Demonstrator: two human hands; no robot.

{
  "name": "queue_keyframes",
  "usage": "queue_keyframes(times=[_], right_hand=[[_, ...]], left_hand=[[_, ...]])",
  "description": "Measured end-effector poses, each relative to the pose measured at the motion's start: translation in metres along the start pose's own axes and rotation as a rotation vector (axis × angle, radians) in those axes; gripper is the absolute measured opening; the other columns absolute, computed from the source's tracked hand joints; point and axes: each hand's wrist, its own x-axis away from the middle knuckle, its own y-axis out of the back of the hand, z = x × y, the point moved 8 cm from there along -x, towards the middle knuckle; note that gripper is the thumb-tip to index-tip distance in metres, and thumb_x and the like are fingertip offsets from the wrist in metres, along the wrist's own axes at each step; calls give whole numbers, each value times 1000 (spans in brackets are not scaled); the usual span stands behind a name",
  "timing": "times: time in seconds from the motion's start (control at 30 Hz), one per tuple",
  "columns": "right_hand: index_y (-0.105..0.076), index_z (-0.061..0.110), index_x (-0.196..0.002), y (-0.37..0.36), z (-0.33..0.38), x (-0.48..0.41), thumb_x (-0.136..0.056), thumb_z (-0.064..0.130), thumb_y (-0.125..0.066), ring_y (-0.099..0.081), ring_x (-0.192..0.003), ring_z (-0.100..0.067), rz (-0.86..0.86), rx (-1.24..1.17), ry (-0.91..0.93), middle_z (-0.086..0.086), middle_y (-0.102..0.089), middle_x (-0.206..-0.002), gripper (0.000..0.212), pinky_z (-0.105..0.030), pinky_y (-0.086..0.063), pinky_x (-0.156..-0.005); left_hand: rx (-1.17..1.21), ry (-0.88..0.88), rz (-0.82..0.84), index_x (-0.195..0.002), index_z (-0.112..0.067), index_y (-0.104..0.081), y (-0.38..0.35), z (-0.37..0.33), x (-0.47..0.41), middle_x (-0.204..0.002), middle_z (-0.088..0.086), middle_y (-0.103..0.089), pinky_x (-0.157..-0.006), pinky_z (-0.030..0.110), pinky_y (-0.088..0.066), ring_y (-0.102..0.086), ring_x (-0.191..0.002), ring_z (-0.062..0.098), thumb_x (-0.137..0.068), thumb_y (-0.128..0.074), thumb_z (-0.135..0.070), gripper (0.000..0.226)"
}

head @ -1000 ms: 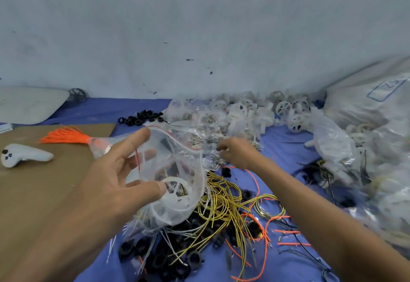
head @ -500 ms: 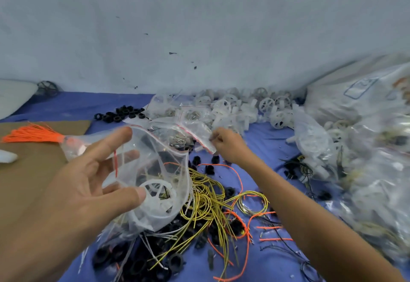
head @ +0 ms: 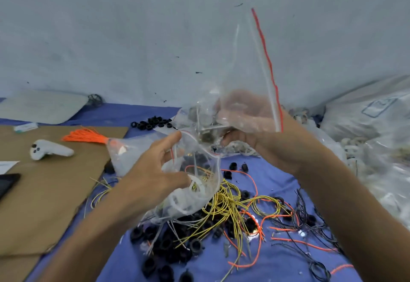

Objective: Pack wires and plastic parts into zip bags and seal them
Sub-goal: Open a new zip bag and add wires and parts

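Observation:
My left hand (head: 155, 170) holds an open clear zip bag (head: 195, 184) with a white plastic wheel part inside; the thumb and forefinger spread its red-lined mouth. My right hand (head: 255, 131) grips a second clear zip bag (head: 246, 64) by its lower end, raised in front of the wall, its red zip strip running up and left. Small dark parts sit in that bag's bottom corner, just above the first bag's mouth. Yellow wires (head: 224, 206), orange wires (head: 250, 233) and black rings (head: 168, 246) lie heaped on the blue cloth (head: 275, 184) below.
A brown cardboard sheet (head: 44, 193) at the left carries a white controller (head: 50, 152), an orange wire bundle (head: 85, 137) in a bag, and a dark phone (head: 6, 185). More black rings (head: 152, 123) lie at the back. Large plastic sacks (head: 372, 131) of white parts fill the right.
My right hand picked a zip bag from the pile at the back and lifted it up toward me, over the bag in my left hand. The view tilted up.

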Motion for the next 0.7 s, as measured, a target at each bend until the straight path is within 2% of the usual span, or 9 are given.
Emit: queue_keyframes(times=[0.1,0.17,0.23,0.27,0.33,0.47,0.57,0.63,0.7], right_hand=[[-65,23,-89,-33,-17,-3,-91,17,-65,-52,-80,-8,104,670,2,8,-60,-89,6,-34,-45,-73],[-68,24,-100,-43,-34,-6,-94,25,-57,-42,-98,-14,133,1319,33,3,-52,-115,12,-35,-39,-91],[-68,22,-109,-55,-50,-7,-94,27,-51,-31,-118,-27,179,1680,68,-6,-36,-140,24,-39,-31,-103],[-69,20,-109,-60,-56,-7,-92,27,-51,-25,-126,-31,192,1743,57,-10,-29,-146,26,-42,-28,-105],[-70,18,-105,-69,-66,-14,-90,29,-51,-22,-131,-35,187,1861,5,-14,-28,-147,26,-44,-25,-102],[-61,28,-94,-74,-79,-26,-93,34,-49,-44,-107,-29,268,2133,-162,-5,-57,-111,13,-41,-30,-86],[-58,25,-87,-70,-79,-28,-94,36,-51,-57,-86,-27,297,1908,-166,0,-59,-82,14,-33,-33,-72],[-49,18,-68,-57,-78,-27,-93,43,-50,-51,-71,-28,294,1666,-240,-1,-46,-67,35,-31,-36,-65],[-40,16,-60,-40,-74,-25,-92,47,-48,-49,-70,-28,289,1582,-316,-2,-45,-66,46,-31,-39,-64]], left_hand=[[-43,-34,-12,-114,-42,-61,0,-6,4,-122,-13,-63,-85,33,-52,-57,-119,5,-50,-76,-31,66],[-53,-35,-50,-122,-39,-58,3,-8,8,-124,-10,-60,-72,25,-54,-66,-102,6,-50,-74,-25,75],[-58,-15,-90,-139,-41,-46,7,-10,12,-129,-9,-53,-55,17,-48,-65,-66,4,-54,-69,-16,91],[-77,-21,-93,-142,-43,-42,6,-14,14,-130,-11,-50,-51,17,-46,-61,-56,3,-55,-66,-15,94],[-134,-24,-76,-145,-45,-36,2,-21,19,-131,-24,-43,-56,18,-50,-60,-57,2,-56,-64,-18,96],[-225,13,-34,-148,-43,-30,-3,-22,24,-137,-21,-38,-68,23,-54,-66,-81,24,-67,-64,-13,92],[-235,28,-62,-145,-44,-33,4,-19,24,-128,-24,-37,-59,28,-53,-60,-62,11,-78,-63,1,87],[-317,-4,-103,-143,-42,-39,13,-22,24,-131,-23,-39,-58,20,-49,-58,-60,8,-80,-63,0,79],[-475,-52,-108,-139,-38,-45,20,-26,27,-137,-24,-36,-64,18,-49,-59,-65,10,-84,-61,-4,67]])
